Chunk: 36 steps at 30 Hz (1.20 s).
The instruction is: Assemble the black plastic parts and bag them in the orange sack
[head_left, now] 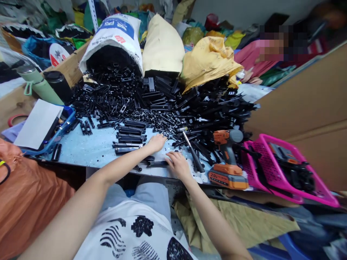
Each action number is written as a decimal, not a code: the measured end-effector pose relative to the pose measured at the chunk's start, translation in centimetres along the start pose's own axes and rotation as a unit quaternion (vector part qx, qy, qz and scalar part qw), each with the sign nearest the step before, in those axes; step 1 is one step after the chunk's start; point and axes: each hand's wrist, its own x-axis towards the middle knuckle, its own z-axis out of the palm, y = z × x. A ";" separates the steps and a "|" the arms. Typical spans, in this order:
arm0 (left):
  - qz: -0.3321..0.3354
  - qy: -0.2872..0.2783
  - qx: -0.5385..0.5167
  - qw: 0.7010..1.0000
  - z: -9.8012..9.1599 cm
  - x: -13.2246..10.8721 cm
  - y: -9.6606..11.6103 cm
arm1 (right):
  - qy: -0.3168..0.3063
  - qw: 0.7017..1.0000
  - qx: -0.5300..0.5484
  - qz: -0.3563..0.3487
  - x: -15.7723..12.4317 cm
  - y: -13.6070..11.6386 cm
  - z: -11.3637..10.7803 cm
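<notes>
My left hand [158, 142] reaches to the near edge of a heap of small screws and pins [162, 121], fingers drawn together; anything between them is too small to make out. My right hand [179, 165] is curled at the right end of a long black plastic part [157, 164] lying near the table's front edge. Its fingers appear closed on that end. Left of my hands lies a stacked row of long black assembled parts [130, 139]. A hammer [193, 150] with a dark handle rests just right of my right hand.
An orange cordless drill [227, 159] stands on the right, beside pink baskets [273, 166]. Open sacks [164, 47] spill black parts [114, 90] across the back. At left are a blue basket [63, 126] and a green bottle [43, 85]. Another person's sleeve [251, 59] shows at back right.
</notes>
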 end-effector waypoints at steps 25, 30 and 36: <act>-0.312 0.197 -0.518 0.771 -2.0 -15.8 -7.7 | -0.026 0.984 0.174 -0.005 7.2 1.3 -1.2; -0.135 0.244 -0.149 0.949 -1.5 -16.4 -6.8 | -0.112 0.967 0.228 -0.008 6.0 -1.4 -1.8; -0.040 0.163 0.078 0.983 -0.9 -16.7 -7.7 | -0.157 0.977 0.144 -0.016 6.7 -3.2 -1.8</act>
